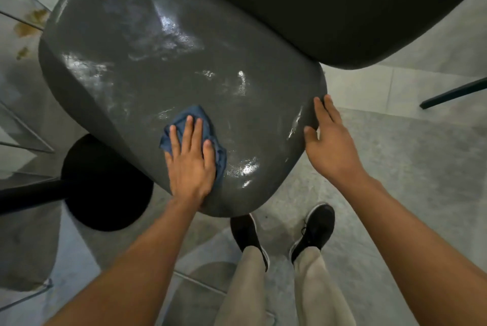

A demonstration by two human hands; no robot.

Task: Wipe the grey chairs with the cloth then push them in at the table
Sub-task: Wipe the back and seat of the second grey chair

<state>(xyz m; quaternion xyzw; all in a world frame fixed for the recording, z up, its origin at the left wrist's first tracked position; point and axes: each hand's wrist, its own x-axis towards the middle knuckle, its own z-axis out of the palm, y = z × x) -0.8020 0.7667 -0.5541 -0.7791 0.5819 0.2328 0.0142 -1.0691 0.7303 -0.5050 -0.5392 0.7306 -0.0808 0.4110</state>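
Black round pedestal base (pixel 105 186) on grey tiled floor (pixel 395 167), black shoes (pixel 316 228), beige trousers (pixel 245 286)

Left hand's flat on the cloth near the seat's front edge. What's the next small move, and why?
Probably sweep the left hand and blue cloth forward across the grey chair seat, which is only patchily glossy further out, while the right hand steadies the seat's side edge.

Floor (pixel 411 167): pale grey tile, grout lines visible, some to right of your right hand (pixel 329 138).
Black round pedestal base (pixel 105 183) rests flat on floor, just left of and below your left hand (pixel 189 159).
Your two black shoes (pixel 316 228) stand on tile, below and between both hands.
Thin black chair leg (pixel 453 93) meets floor well right of right hand.
Grey chair seat (pixel 158 62) overhangs floor; its own footing hidden.
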